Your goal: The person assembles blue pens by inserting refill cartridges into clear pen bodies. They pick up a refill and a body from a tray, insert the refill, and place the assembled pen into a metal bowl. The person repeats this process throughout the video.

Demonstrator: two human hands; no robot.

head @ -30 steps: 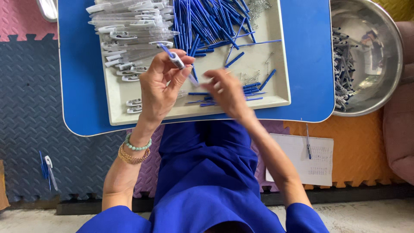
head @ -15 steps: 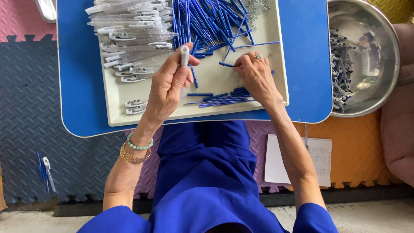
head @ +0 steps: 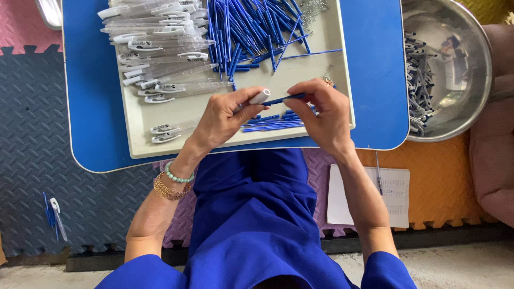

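Observation:
My left hand (head: 225, 115) grips a clear pen barrel with a white end (head: 261, 97), held over the cream tray (head: 187, 109). My right hand (head: 321, 109) pinches a thin blue refill (head: 284, 98) whose tip meets the barrel's open end. A pile of blue refills (head: 251, 27) fills the tray's far right part. Clear barrels with white clips (head: 160, 37) lie stacked at the tray's far left. A few more blue refills (head: 270, 124) rest on the tray under my hands. Two barrels (head: 163, 134) lie near the tray's front edge.
The tray rests on a blue lap table (head: 375, 69). A steel bowl (head: 455, 69) holding several dark pen parts stands at the right. A sheet of paper (head: 396, 192) with a pen lies on the foam mat floor. A blue and white pen (head: 53, 214) lies at left.
My right hand picked a blue refill off the tray and brought it toward my left hand. My left hand tilted the barrel sideways so its open end meets the refill.

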